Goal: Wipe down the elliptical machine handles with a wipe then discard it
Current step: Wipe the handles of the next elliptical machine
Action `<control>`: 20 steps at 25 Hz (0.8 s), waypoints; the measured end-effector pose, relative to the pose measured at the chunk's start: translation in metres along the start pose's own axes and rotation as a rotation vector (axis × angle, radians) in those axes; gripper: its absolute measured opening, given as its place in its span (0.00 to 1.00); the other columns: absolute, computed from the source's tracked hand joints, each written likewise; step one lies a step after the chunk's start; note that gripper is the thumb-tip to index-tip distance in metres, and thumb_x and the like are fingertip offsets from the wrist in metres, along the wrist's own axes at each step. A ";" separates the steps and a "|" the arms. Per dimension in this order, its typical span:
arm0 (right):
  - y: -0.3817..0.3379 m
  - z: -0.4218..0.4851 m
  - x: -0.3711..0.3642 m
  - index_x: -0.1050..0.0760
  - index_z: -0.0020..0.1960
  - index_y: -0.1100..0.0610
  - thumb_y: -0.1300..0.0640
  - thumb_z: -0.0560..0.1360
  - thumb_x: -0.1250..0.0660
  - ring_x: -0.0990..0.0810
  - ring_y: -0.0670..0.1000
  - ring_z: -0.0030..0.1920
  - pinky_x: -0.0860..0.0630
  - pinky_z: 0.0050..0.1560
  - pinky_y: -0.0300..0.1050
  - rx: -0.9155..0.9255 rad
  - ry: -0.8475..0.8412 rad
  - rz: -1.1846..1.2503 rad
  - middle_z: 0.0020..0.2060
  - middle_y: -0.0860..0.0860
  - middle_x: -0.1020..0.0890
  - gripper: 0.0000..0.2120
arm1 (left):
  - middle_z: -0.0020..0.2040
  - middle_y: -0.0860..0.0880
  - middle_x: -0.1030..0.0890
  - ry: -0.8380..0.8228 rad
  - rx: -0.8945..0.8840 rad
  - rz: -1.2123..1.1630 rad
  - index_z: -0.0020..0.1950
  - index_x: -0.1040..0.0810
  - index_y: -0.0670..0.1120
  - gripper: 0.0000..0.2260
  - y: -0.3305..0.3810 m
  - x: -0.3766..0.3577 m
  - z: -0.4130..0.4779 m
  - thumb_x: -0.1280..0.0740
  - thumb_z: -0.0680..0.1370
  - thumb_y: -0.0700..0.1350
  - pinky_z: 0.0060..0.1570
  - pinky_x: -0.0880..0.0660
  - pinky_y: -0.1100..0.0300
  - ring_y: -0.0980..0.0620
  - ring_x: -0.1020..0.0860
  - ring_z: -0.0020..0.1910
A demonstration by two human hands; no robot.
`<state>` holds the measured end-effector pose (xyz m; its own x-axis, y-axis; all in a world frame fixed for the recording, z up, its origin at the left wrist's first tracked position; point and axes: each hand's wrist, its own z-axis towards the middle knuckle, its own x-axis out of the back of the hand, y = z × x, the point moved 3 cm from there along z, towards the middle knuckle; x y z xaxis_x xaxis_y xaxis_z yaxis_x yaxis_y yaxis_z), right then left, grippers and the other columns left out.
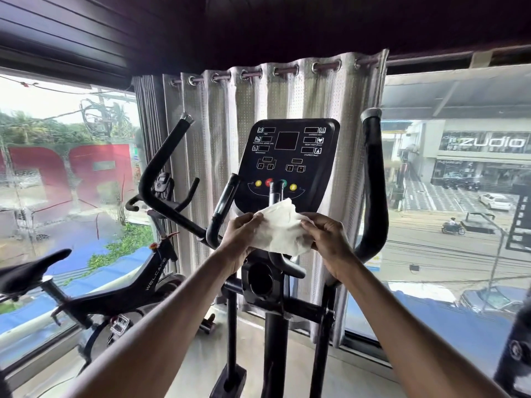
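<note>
A crumpled white wipe [283, 228] is stretched between my two hands in front of the elliptical's black console [287, 162]. My left hand [240, 235] pinches its left edge and my right hand [327, 239] grips its right edge. The long left handle [156, 173] curves up to the left, and the long right handle [373, 182] rises on the right; neither hand touches them. A short inner left grip [222, 208] stands just behind my left hand. The inner right grip [284, 264] shows below the wipe, which hides part of it.
A black exercise bike [120, 291] stands at the left, its saddle [31, 268] close to my left arm. A grey curtain [218, 139] hangs behind the console, with windows on both sides. The machine's central post [274, 349] and cup holder [260, 281] sit below my hands.
</note>
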<state>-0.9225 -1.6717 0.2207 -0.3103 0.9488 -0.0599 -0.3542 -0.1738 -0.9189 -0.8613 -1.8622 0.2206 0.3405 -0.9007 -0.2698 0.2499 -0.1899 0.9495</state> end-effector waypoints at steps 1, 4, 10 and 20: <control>-0.002 0.000 0.003 0.15 0.51 0.56 0.67 0.80 0.35 0.14 0.53 0.44 0.17 0.41 0.50 0.011 -0.017 -0.016 0.46 0.55 0.13 0.11 | 0.44 0.46 0.16 -0.016 0.000 -0.034 0.50 0.19 0.45 0.05 0.000 -0.003 -0.002 0.34 0.83 0.42 0.30 0.19 0.62 0.50 0.18 0.38; -0.009 -0.001 0.008 0.15 0.44 0.58 0.71 0.79 0.41 0.15 0.48 0.43 0.20 0.39 0.44 0.019 -0.077 -0.007 0.44 0.51 0.13 0.18 | 0.49 0.43 0.17 -0.074 -0.008 -0.059 0.51 0.18 0.45 0.11 0.004 -0.006 -0.008 0.39 0.83 0.35 0.26 0.20 0.60 0.42 0.18 0.43; -0.017 -0.007 0.014 0.17 0.37 0.58 0.71 0.77 0.43 0.17 0.49 0.40 0.21 0.40 0.45 0.052 -0.077 0.001 0.42 0.56 0.14 0.20 | 0.49 0.41 0.17 -0.088 -0.012 -0.062 0.48 0.19 0.44 0.08 0.003 -0.008 -0.017 0.36 0.81 0.34 0.33 0.19 0.58 0.45 0.17 0.42; -0.015 -0.010 0.014 0.16 0.40 0.58 0.66 0.75 0.31 0.17 0.54 0.43 0.19 0.48 0.56 -0.008 -0.074 0.119 0.39 0.54 0.14 0.09 | 0.48 0.43 0.16 -0.108 -0.141 0.208 0.48 0.17 0.43 0.13 0.001 -0.005 -0.028 0.27 0.75 0.52 0.48 0.20 0.47 0.42 0.18 0.44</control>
<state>-0.9130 -1.6531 0.2300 -0.4138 0.8995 -0.1399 -0.3037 -0.2813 -0.9103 -0.8376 -1.8474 0.2187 0.3009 -0.9526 -0.0452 0.3113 0.0533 0.9488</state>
